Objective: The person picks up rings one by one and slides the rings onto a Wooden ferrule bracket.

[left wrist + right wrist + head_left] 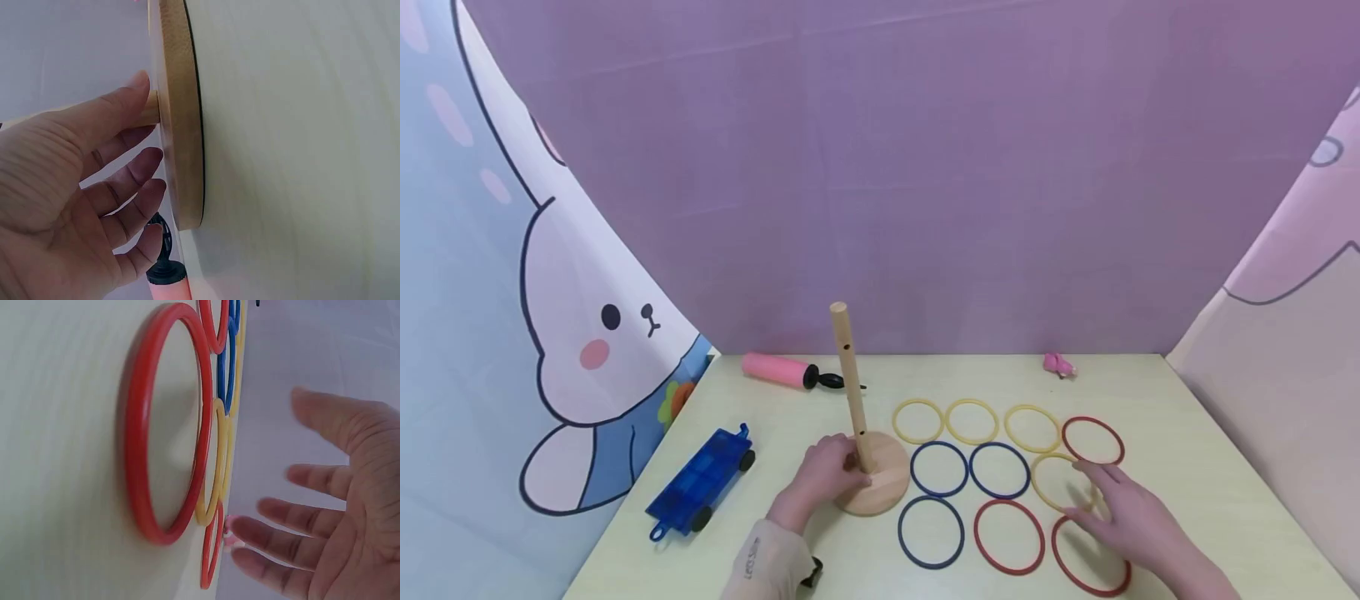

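Yellow ring (1060, 482) lies under the spread, empty right hand (1123, 508); left hand (827, 471) steadies the peg stand (874, 483), fingers curled around its post. Pinching the ring comes next.

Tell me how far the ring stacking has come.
Nothing is done: the wooden peg carries no ring. The left hand holds the round wooden base; the open right hand hovers over a yellow plastic ring. All ten rings lie on the table.

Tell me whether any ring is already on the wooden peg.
No: the wooden peg stands bare, and every ring lies flat on the table.
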Demonstrator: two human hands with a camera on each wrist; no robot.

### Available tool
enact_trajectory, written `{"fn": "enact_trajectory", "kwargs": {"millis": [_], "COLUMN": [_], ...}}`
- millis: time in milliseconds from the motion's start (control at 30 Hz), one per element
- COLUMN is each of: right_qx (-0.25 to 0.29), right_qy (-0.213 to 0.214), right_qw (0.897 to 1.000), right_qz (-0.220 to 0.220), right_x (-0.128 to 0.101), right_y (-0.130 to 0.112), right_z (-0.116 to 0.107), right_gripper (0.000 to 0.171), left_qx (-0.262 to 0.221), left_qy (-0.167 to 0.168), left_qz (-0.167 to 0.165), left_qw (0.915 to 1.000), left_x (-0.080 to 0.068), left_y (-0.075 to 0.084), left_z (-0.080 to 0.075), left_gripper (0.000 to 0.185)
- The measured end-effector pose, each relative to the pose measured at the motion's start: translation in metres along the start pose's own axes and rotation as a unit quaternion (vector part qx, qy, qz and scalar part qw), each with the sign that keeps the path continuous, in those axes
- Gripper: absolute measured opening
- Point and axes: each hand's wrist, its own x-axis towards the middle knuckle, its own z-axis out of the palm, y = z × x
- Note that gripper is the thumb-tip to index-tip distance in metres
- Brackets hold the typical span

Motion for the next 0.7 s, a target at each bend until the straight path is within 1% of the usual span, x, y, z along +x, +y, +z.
{"fn": "enact_trajectory", "kwargs": {"millis": [100, 167, 233, 333, 433, 600, 700], "right_qx": [0.002, 0.003, -0.001, -0.002, 0.001, 0.018, 0.03], "right_qy": [-0.023, -0.047, -0.071, -0.098, -0.112, -0.126, -0.133], "right_qw": [1.0, 0.998, 0.996, 0.993, 0.991, 0.988, 0.985], "right_qz": [0.019, 0.037, 0.052, 0.069, 0.073, 0.086, 0.106], "right_x": [-0.005, -0.008, -0.011, -0.015, -0.018, -0.018, -0.018], "right_y": [0.003, 0.006, 0.01, 0.015, 0.021, 0.028, 0.03], "right_z": [-0.001, -0.001, -0.001, 0.0, 0.002, 0.005, 0.006], "right_gripper": [0.043, 0.029, 0.023, 0.023, 0.024, 0.023, 0.023], "left_qx": [0.001, 0.002, 0.002, 0.004, 0.008, 0.01, 0.013], "left_qy": [0.001, 0.001, 0.001, 0.002, 0.009, 0.016, 0.017], "left_qz": [0.0, -0.002, -0.003, -0.004, -0.001, 0.0, 0.003], "left_qw": [1.0, 1.0, 1.0, 1.0, 0.9999, 0.9998, 0.9998], "left_x": [0.002, 0.002, 0.002, 0.002, 0.001, 0.001, 0.001], "left_y": [0.001, 0.002, 0.003, 0.006, 0.007, 0.008, 0.007], "left_z": [0.001, 0.001, 0.0, -0.002, -0.002, -0.002, -0.001], "left_gripper": [0.023, 0.023, 0.022, 0.021, 0.02, 0.019, 0.018]}}
